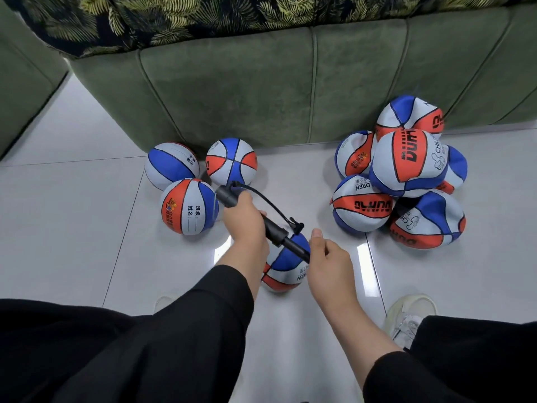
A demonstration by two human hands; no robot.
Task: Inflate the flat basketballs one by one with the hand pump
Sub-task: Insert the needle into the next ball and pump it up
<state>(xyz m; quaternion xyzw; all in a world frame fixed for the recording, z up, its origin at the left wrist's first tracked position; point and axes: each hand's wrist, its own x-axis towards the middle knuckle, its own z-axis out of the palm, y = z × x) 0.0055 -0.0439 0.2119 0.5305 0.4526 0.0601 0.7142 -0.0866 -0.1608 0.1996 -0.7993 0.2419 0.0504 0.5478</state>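
the left hand (243, 219) grips the fat black body of the hand pump (273, 228), fingers curled round it. the right hand (328, 257) is curled at the thin end of the pump, thumb up, and seems to pinch the rod there. the pump lies slanted in the air, with a thin black hose (270, 203) looping over its top. right under the pump, on the white tiled floor (72, 213), sits one ball (286, 266) in blue, white and orange, partly hidden by the hands. three round balls (189, 207) sit close together to the left, near the bottom edge of the green sofa (261, 82). a pile of flat, dented balls (406, 170) lies to the right, some stacked on others, also against the sofa. a leafy patterned cloth (174, 18) hangs over the sofa top. black sleeves (203, 315) cover both arms, and a pale shoe (409, 315) stands on the floor at the right.
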